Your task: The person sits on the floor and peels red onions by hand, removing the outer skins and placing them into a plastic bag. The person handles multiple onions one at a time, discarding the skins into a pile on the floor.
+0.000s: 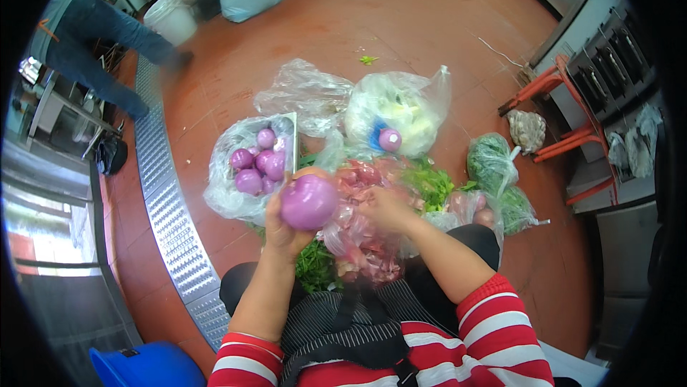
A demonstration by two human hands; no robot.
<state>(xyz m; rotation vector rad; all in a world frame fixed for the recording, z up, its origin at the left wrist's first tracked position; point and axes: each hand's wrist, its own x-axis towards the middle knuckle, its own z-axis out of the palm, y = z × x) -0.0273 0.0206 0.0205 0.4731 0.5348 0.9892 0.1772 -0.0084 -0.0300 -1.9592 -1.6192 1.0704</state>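
Observation:
My left hand [284, 228] is wrapped around a large, smooth purple onion [309, 202]. My right hand [389, 210] is blurred above a pile of red onion skins [370, 258] on plastic; whether its fingers hold anything is unclear. To the left, several purple onions [248, 181] sit in a container lined with clear plastic [223, 193]; its metal rim [294, 140] shows on the right. Another onion [390, 140] rests against a clear bag of pale vegetables [410, 105]. Leafy greens lie right of the skins [437, 185] and nearer my lap [316, 266].
Bags of greens [491, 161] and a bag of onions [483, 215] lie to the right, near an orange-framed stand [571, 83]. A metal drain grate [169, 215] crosses the left floor. A person [88, 32] stands upper left; a blue bucket [153, 365] is lower left.

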